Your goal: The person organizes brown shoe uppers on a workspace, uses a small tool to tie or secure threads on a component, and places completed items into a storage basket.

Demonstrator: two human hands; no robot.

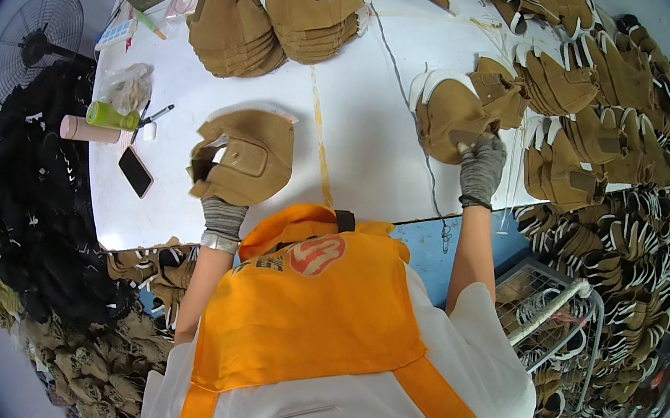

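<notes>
A brown shoe upper (pixel 262 153) stands over the near left part of the white table, with a pale lining showing at its opening. My left hand (pixel 223 220), in a grey knit glove, reaches into its lower edge and holds it; the upper hides the fingers. Farther right lies another brown shoe upper (pixel 445 120) with white edging at its far left side, close against more uppers. My right hand (pixel 482 169), gloved in grey too, has its fingers closed on this upper's near right edge.
Stacks of brown uppers (pixel 314 16) line the table's (pixel 361 136) far side, and more stacks (pixel 565 167) fill its right. At left are a phone (pixel 135 172), a pink bottle (pixel 85 130), a green cylinder (pixel 106 115) and pens. A fan (pixel 35 47), black pile (pixel 56 206) and wire rack (pixel 554 314) flank the table.
</notes>
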